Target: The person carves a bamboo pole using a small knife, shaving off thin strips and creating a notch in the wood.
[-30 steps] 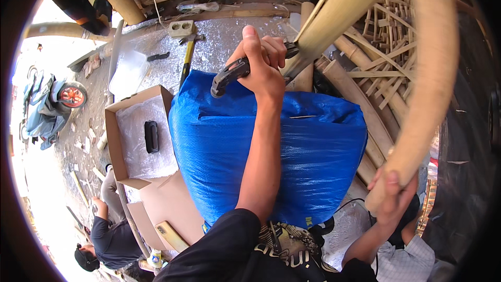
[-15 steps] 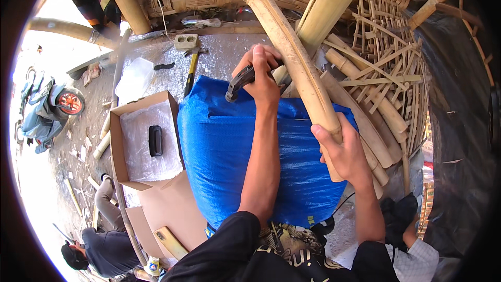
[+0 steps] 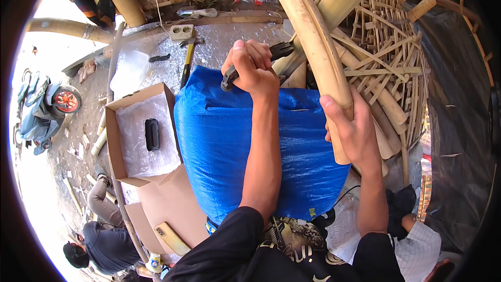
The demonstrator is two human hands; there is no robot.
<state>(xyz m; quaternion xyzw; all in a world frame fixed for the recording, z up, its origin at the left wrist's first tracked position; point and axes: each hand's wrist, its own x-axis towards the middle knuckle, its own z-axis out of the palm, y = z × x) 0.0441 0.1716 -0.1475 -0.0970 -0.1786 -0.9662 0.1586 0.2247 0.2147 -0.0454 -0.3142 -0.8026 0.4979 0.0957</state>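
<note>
My left hand (image 3: 251, 68) is closed round a dark tool with a hooked handle end (image 3: 228, 79), perhaps a machete. Its dark far part points right toward the bamboo, and its shape there is hard to make out. In my right hand (image 3: 357, 128) is the lower end of a long split bamboo piece (image 3: 318, 47), my thumb lying along it. The bamboo slants up and left, past the top edge of the view. Under both forearms a blue tarpaulin-covered bundle (image 3: 229, 141) lies in front of me.
An open cardboard box (image 3: 117, 146) at left holds a black oblong case (image 3: 152, 134); a phone (image 3: 172, 237) lies on its flap. A hammer (image 3: 188, 62) lies beyond. Bamboo strips (image 3: 386, 73) pile up at right. Another person (image 3: 107, 245) is at lower left, with a motorbike (image 3: 49, 104) beyond.
The bamboo piece and my right hand have moved up and to the right. My left hand has turned with the tool, and more of its dark far part shows.
</note>
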